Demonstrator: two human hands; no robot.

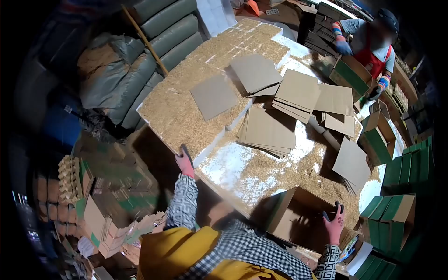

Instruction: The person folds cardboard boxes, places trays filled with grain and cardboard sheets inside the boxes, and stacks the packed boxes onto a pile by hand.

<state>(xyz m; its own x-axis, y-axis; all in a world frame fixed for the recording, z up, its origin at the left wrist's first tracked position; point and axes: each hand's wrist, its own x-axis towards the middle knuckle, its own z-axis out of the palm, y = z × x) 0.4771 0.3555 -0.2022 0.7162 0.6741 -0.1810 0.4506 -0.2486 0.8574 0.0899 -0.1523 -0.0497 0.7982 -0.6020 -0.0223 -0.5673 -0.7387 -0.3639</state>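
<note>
My left hand (185, 164), in a pink glove with dark fingertips, is at the near edge of a white-edged slab covered in sawdust-like flakes (175, 116). Its fingers point forward, slightly apart. My right hand (334, 226), gloved the same way, is over the right side of a cardboard box (293, 212) with its thumb and fingers spread. The box stands open on the near right part of the table, and a hand-shaped shadow falls inside it. Beyond the box lie stacked flat cardboard sheets (268, 130) and a leaning sheet pile (352, 163).
Across the table a person (366, 46) in striped gloves handles a green-sided box (350, 77). More green boxes (387, 219) line the right. Grey-green sacks (163, 35) and a wooden pole (144, 39) stand at the back left. Cardboard and egg trays (69, 179) are at lower left.
</note>
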